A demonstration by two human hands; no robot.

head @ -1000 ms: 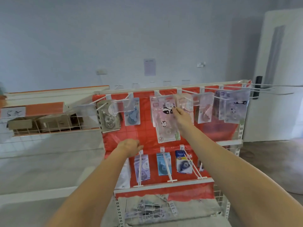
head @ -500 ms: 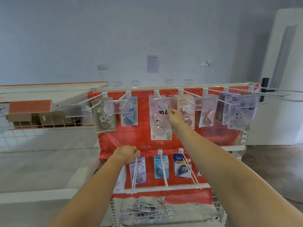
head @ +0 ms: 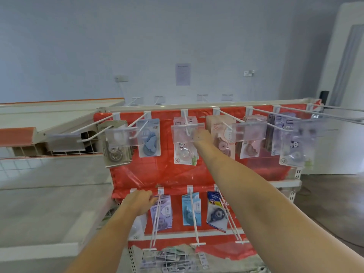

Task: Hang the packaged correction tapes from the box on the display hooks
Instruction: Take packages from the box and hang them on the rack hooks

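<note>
the right hand [head: 200,137] pinches the panda correction tape pack [head: 185,152] hanging upright on the upper middle hook [head: 186,125], between neighbour packs. the left hand [head: 140,201], loosely closed, touches the lower left hook [head: 155,219].

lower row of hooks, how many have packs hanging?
3 clearly: purple pack beside the left hand, light blue pack in the middle, dark blue pack by the right forearm. A white pack behind the left wrist may make a fourth.
</note>
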